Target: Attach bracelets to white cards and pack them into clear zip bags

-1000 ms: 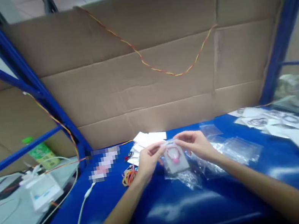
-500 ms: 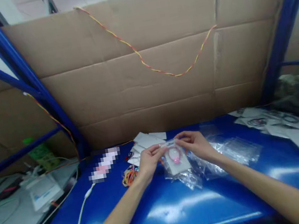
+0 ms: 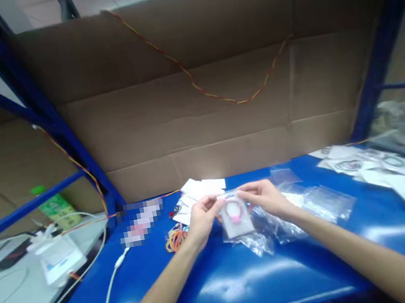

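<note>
Both my hands hold a small clear plastic bag (image 3: 235,219) with a white card and a pink ring-shaped item inside. My left hand (image 3: 202,217) pinches the bag's upper left corner, my right hand (image 3: 267,197) its upper right corner. The bag hangs just above the blue table (image 3: 229,282), over a heap of empty clear bags (image 3: 306,206).
White cards (image 3: 199,189) lie behind my hands, coloured rubber bands (image 3: 174,239) to the left. More cards with rings (image 3: 370,166) are spread at the right. A white cable (image 3: 107,299) crosses the table's left side. A cardboard wall (image 3: 192,95) stands behind; a green bottle (image 3: 53,205) at far left.
The bag has shifted slightly between my fingers and now hangs a bit more upright; both hands stay at its top corners.
</note>
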Action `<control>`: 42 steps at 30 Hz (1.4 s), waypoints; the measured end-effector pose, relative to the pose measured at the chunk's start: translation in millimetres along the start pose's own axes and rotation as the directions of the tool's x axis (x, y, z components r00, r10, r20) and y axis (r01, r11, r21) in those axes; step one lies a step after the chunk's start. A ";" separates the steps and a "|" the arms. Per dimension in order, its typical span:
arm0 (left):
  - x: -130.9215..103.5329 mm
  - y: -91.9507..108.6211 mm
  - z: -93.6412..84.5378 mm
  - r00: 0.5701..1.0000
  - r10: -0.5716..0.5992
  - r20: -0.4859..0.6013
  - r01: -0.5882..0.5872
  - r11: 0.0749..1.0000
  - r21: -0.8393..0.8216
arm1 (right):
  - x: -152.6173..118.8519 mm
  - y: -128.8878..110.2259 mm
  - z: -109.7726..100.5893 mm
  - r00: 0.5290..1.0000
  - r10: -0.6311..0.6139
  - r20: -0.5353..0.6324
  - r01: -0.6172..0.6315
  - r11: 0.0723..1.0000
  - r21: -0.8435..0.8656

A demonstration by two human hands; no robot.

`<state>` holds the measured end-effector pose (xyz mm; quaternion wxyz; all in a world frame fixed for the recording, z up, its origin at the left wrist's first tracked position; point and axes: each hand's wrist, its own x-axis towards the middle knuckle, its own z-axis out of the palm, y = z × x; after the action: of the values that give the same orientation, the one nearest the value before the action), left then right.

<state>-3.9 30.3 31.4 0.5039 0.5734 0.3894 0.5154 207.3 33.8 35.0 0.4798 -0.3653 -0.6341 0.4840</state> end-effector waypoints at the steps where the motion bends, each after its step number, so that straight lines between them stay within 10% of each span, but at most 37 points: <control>1: -0.4 0.0 0.1 1.000 -0.015 0.008 0.015 1.000 -0.015 | -0.1 -0.1 -0.2 1.000 0.001 0.000 -0.001 1.000 -0.003; 42: -0.9 1.2 -0.4 0.999 -0.024 0.022 0.023 0.999 0.037 | 0.7 3.3 -1.0 0.999 -0.005 0.046 0.009 0.996 -0.094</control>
<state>-4.5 29.3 32.4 0.5035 0.5838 0.3999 0.4958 208.1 35.6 32.0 0.4490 -0.3741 -0.6683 0.4603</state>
